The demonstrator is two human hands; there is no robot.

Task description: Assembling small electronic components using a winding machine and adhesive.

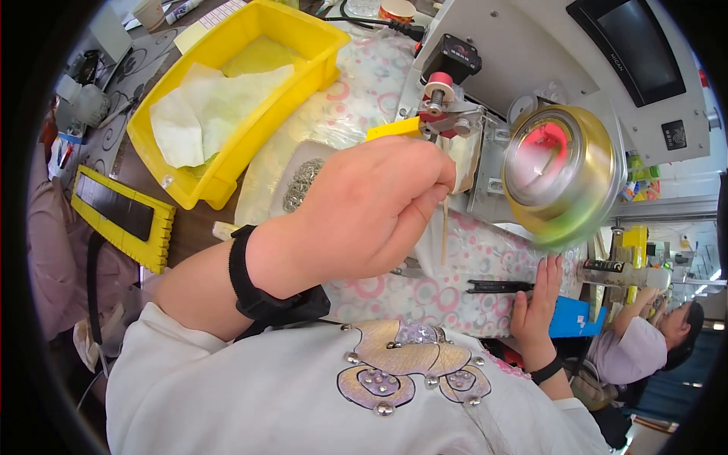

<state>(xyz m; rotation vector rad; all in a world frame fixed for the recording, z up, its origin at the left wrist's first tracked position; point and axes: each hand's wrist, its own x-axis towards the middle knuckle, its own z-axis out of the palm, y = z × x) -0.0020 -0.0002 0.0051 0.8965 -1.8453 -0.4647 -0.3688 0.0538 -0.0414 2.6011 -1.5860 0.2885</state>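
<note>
My left hand (364, 208) reaches across the middle of the table, its thumb and fingers closed in a pinch. A thin wooden stick (444, 236) points down from those fingertips. Just beyond the knuckles is the machine's metal head (455, 121), with a red-and-white spool on it; the hand partly hides this area. My right hand (537, 299) lies flat at the table's right edge, fingers stretched out and holding nothing. Beside it rest black tweezers (499, 287). Partly behind my left wrist, a small tray (282, 163) holds a heap of fine silver chain (303, 183).
A yellow bin (265, 133) with white cloth stands at the far left, a yellow-framed dark panel (114, 205) nearer. At right, a white machine (523, 38) carries a gold round drum (580, 167), blurred below. A blue box (575, 317) sits beside my right hand; another person (637, 341) works beyond.
</note>
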